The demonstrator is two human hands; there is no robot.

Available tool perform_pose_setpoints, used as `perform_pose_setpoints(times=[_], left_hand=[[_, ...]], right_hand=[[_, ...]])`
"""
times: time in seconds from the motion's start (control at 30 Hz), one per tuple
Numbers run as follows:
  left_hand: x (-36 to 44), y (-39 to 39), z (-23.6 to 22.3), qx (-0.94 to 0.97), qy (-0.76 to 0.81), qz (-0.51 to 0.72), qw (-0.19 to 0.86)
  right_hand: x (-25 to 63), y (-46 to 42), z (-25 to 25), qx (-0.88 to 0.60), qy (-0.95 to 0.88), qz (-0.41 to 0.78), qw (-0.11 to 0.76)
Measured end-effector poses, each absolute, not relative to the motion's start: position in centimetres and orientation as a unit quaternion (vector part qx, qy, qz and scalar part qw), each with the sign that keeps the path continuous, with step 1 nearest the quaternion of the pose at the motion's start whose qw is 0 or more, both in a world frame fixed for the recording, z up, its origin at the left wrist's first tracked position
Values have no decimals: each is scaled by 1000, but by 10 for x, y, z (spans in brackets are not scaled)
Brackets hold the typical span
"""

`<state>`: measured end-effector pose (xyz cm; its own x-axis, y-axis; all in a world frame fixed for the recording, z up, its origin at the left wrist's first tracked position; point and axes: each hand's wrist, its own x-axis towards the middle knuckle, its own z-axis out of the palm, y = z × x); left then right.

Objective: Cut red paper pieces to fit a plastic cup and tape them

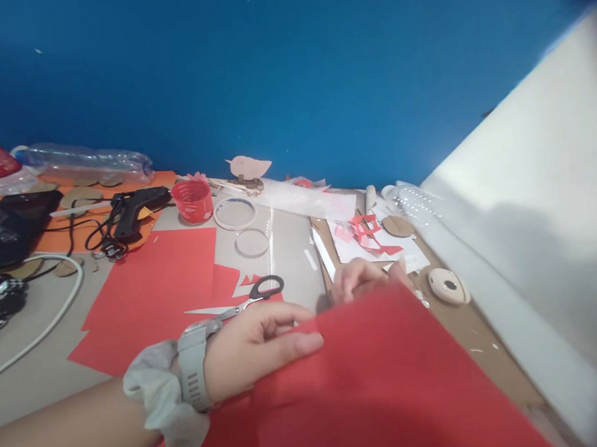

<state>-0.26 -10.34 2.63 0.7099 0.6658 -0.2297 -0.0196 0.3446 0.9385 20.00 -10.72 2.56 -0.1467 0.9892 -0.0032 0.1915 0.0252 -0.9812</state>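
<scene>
A large red paper sheet (376, 366) fills the lower middle, lifted and tilted toward me. My left hand (265, 345), wearing a grey watch and a pale scrunchie, pinches its upper left edge between thumb and fingers. Behind the sheet's top edge is my right hand (364, 277), with curled fingers; the paper covers most of it, and what it holds is hidden. Scissors (233, 308) with black handles lie just beyond my left hand, their blades pointing left. They rest on more red paper (156, 284) spread on the table.
A black glue gun (135, 212) with its cord lies on orange paper at the left. Beyond are a red cup (192, 201), a clear ring (234, 214) and a plastic bottle (88, 161). Red scraps (366, 232) and a beige oval device (448, 286) lie right, beside a white panel (541, 191).
</scene>
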Motion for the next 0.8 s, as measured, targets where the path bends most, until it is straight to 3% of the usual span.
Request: perform_pose_setpoints(times=[0.1,0.17,0.37,0.53,0.8], left_hand=[[-2,-106,32,652,311,161,673],[-3,-105,35,736,309,160,580],[-5,-98,34,869,303,206,332],[-6,-93,24,888,297,221,272],[-7,-95,17,914,306,221,151]], right_hand=[[195,-112,28,-394,-539,675,315],[193,-116,32,-361,-560,700,256],[194,-124,44,-425,-718,502,228],[199,-118,47,-465,-784,363,194],[199,-112,45,-446,-842,267,147]])
